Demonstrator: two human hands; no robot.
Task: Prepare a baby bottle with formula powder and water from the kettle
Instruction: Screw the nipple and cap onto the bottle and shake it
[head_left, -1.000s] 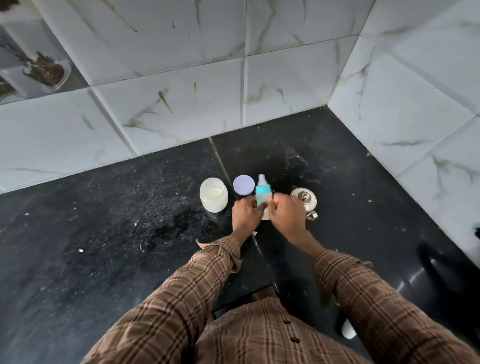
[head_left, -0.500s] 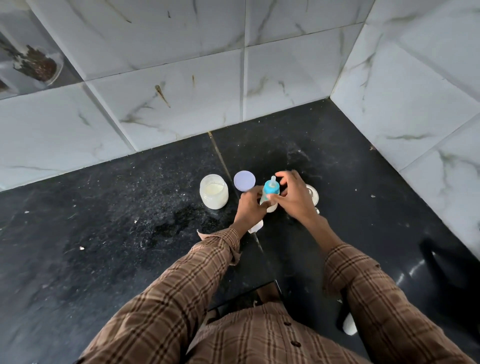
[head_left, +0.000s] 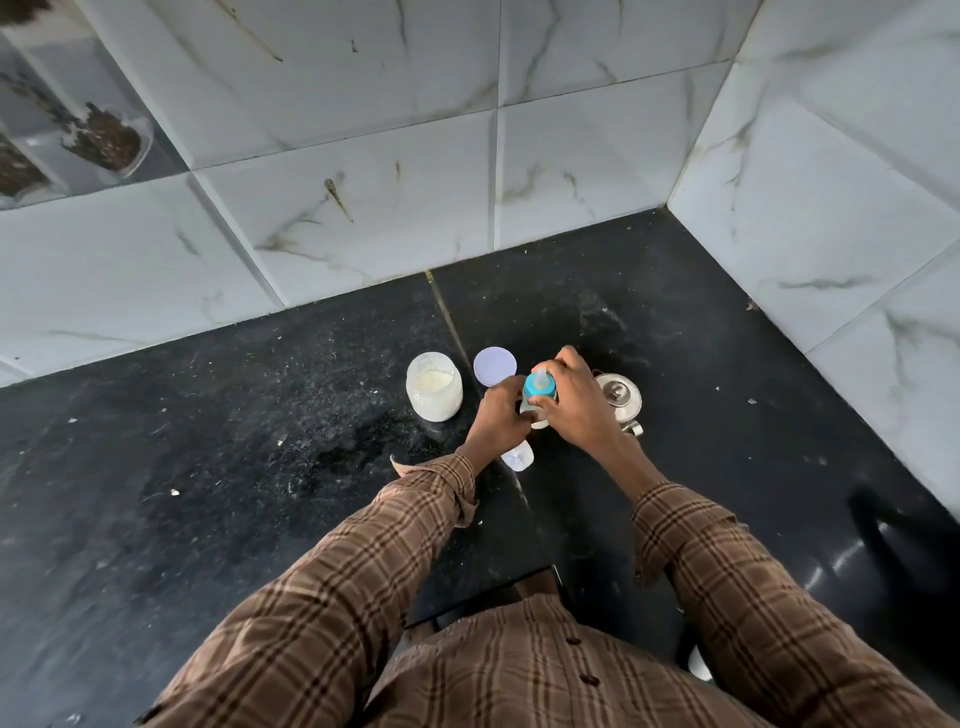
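Item one: baby bottle (head_left: 538, 402), with blue collar and pale teat, held between our two hands over the black counter (head_left: 234, 441). Our left hand (head_left: 501, 418) wraps its curled fingers round the bottle's body from the left side. Our right hand (head_left: 576, 402) curls over the blue collar from the right, fingertips on the far side of the cap.

Item two: formula jar (head_left: 434, 393), open, pale powder inside, standing just left of our left hand, not touching it.

Item three: round lilac lid (head_left: 495, 366), lying flat on the counter just beyond our left hand, between the jar and the bottle.

Item four: steel kettle (head_left: 619, 396), lid on, standing just to the right of our right hand, partly hidden behind it.

Item five: small white object (head_left: 517, 457) on the counter under our left wrist; we cannot tell what it is.

Item six: brown plaid sleeves (head_left: 363, 566) on both arms.
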